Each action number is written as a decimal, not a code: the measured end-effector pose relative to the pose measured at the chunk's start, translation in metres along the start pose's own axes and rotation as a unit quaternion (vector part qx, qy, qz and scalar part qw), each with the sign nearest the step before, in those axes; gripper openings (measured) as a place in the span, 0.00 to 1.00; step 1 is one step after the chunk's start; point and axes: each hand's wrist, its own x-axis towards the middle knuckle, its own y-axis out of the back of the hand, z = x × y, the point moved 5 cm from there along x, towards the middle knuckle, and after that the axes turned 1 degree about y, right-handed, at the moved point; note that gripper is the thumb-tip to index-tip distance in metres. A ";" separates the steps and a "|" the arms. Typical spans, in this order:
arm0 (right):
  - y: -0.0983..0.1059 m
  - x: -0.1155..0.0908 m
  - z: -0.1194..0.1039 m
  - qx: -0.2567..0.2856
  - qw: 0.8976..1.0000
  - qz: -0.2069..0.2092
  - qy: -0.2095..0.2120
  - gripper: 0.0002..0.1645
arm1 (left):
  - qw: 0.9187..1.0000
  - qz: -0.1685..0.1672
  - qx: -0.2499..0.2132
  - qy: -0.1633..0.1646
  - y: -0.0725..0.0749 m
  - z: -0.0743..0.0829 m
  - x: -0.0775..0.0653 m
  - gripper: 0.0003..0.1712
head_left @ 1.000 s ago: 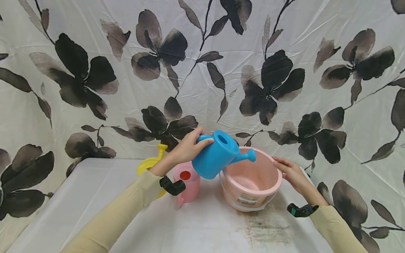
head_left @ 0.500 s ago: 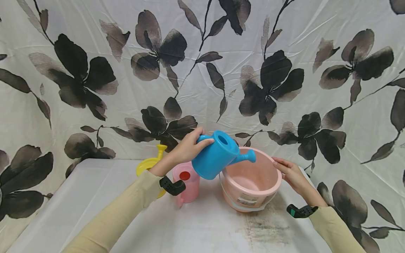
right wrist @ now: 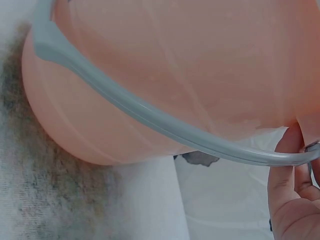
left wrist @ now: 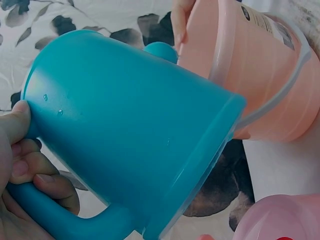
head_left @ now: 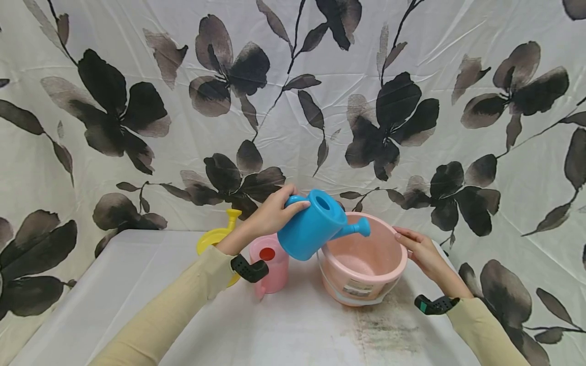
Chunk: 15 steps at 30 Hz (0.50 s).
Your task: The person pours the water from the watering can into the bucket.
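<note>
Now your left hand [head_left: 274, 209] curls round a blue watering can [head_left: 305, 230]; your right hand [head_left: 424, 255] pinches a bucket [head_left: 339, 272] between fingers.

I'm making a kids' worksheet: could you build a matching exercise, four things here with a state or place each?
1. blue watering can
2. pink can
3. pale pink bucket
4. yellow can

A. gripped by the right hand
B. leftmost of the four
C. tilted, held by the left hand
D. red oval showing on top

Pairs: 1-C; 2-D; 3-A; 4-B
</note>
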 end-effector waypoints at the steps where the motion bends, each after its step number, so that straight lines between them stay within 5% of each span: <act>1: 0.000 0.000 0.000 -0.001 1.000 0.000 0.000 0.39 | 1.000 0.000 0.001 -0.001 0.000 0.000 0.000 0.13; 15: -0.001 -0.001 0.000 0.000 1.000 0.001 0.000 0.39 | 1.000 0.000 0.000 0.001 0.001 0.001 -0.001 0.13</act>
